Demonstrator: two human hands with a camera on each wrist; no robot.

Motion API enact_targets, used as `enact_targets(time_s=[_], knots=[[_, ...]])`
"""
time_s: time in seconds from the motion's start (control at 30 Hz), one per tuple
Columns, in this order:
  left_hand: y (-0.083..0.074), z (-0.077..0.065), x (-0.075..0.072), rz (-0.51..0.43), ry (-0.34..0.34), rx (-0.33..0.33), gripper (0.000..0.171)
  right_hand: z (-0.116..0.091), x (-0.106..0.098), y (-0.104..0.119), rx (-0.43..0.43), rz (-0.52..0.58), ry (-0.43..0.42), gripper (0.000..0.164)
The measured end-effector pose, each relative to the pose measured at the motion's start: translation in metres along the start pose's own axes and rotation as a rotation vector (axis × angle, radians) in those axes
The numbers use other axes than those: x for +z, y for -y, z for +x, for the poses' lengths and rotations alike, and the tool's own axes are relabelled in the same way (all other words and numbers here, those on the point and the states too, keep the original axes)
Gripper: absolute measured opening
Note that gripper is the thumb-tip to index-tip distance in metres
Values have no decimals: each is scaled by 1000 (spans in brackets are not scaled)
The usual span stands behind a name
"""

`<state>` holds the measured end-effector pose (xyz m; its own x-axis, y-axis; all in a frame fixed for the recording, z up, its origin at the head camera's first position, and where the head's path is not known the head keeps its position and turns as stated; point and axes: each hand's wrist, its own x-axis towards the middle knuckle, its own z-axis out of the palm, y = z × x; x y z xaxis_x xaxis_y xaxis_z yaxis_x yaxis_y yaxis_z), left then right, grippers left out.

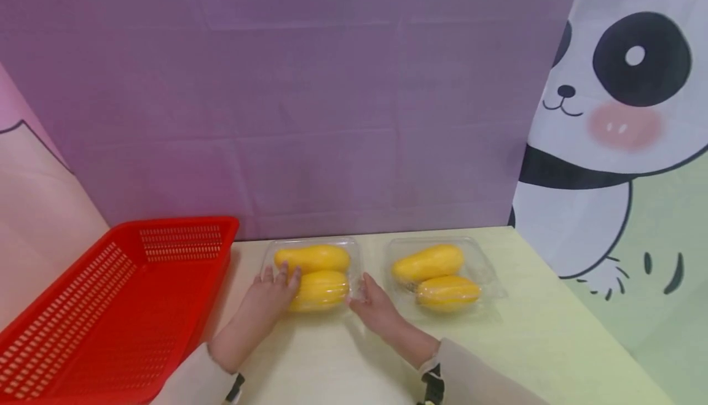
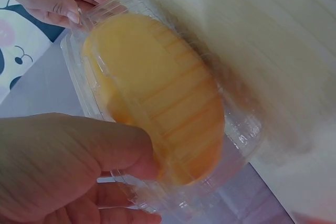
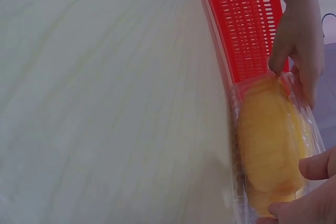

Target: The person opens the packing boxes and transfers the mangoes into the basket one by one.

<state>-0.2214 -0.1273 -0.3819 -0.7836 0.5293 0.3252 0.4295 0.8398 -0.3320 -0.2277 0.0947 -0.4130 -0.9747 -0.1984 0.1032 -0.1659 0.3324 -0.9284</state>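
Observation:
A clear plastic box holding two yellow, mango-like fruits lies on the table between my hands. My left hand grips its left end, with the thumb along one side of the box and the fingers on the other. At the right end, my right hand holds the edge between thumb and fingers; the right wrist view cuts part of this hand off. Through the lid, the larger fruit fills the middle of the left wrist view.
To the right sits a second clear box with two more yellow fruits. A red perforated basket stands at the left on the pale table. Behind the table hangs a purple cloth, with a panda-print sheet at the right.

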Motion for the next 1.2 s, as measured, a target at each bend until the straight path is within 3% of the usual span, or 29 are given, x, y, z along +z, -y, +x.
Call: enact_targets(time_s=[0.4, 0.9, 1.07, 1.2], knots=[[-2, 6, 1, -5, -54, -9, 34, -1, -1, 3, -3, -1, -29, 74], [-3, 3, 1, -72, 9, -39, 36, 1, 0, 3, 56, 2, -8, 74], [-2, 4, -1, -29, -55, -30, 32, 0, 1, 3, 37, 7, -1, 74], [-1, 5, -4, -58, -35, -27, 34, 0, 1, 1, 24, -1, -8, 74]])
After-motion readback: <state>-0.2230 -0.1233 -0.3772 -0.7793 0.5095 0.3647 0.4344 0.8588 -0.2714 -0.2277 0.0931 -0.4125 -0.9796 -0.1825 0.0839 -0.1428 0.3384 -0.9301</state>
